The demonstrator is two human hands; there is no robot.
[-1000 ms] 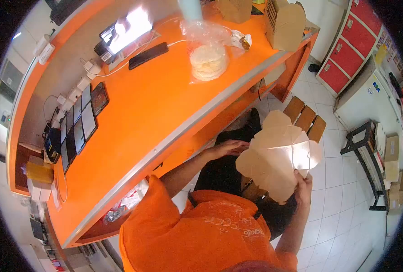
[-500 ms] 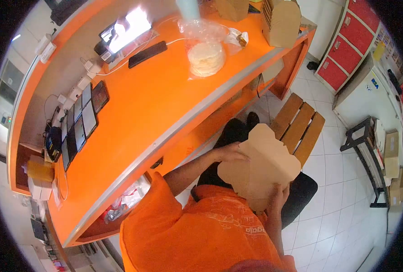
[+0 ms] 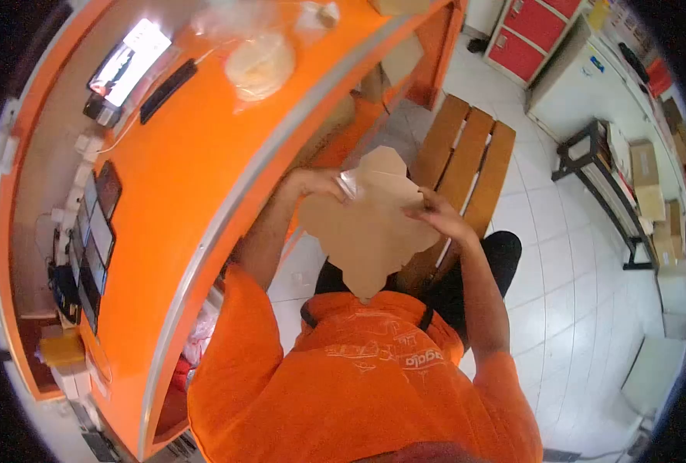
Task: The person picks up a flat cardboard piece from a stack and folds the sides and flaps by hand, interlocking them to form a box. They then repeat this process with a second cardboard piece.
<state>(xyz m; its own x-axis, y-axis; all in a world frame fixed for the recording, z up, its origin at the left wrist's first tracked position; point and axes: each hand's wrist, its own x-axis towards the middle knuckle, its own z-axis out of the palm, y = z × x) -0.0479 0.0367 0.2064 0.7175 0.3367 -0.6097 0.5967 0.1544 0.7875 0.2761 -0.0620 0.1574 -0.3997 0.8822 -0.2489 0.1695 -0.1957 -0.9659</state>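
A brown cardboard box blank (image 3: 370, 231), largely flat with rounded flaps, is held up above my lap. My left hand (image 3: 320, 185) grips its upper left edge, where a small pale flap catches the light beside the fingers. On the upper right edge, my right hand (image 3: 442, 216) pinches the card with thumb and fingers at a fold. The far flap stands bent up between the two hands. The lower tip of the card reaches toward the hem of my orange shirt (image 3: 366, 370).
To the left runs an orange counter (image 3: 181, 162) with a metal edge, bearing a plastic-wrapped round stack (image 3: 260, 68), several phones (image 3: 96, 231) and a lit screen (image 3: 131, 62). A slatted wooden bench (image 3: 462, 170) stands ahead; a black-framed rack (image 3: 601, 177) is at right.
My right hand has moved from the card's lower edge up to its upper right edge. The card has turned and shifted left, and its far flap is now bent up. The view has shifted.
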